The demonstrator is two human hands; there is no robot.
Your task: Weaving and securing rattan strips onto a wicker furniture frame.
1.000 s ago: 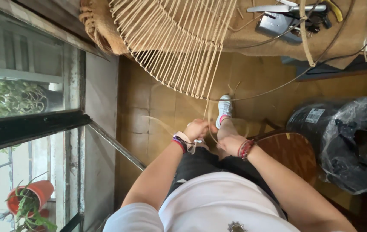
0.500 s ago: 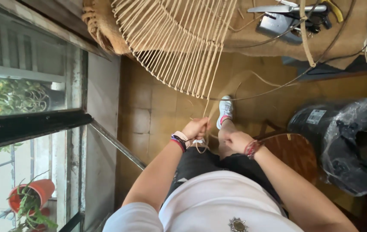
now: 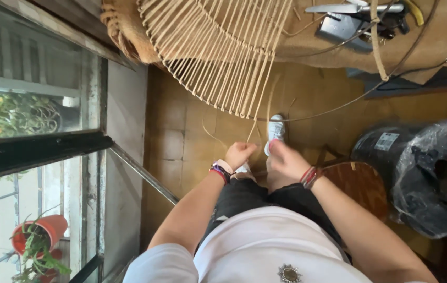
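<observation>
Down by the knees, the left hand [image 3: 240,153] is closed on a thin cane strand [image 3: 257,112] that hangs from the woven frame [image 3: 218,50] above, seemingly to keep it taut. Just beside it, the right hand [image 3: 286,159] is blurred; whether it grips anything I cannot tell. Both wrists wear bands. Beyond the hands a white shoe [image 3: 276,130] rests on the tiled floor [image 3: 181,136]. Near the floor's right edge a dark bin [image 3: 417,173] is wrapped in clear plastic, its contents hidden. A wooden stool [image 3: 362,186] stands between it and the legs. Outside the window, at lower left, an orange pot [image 3: 50,230] holds a green plant.
</observation>
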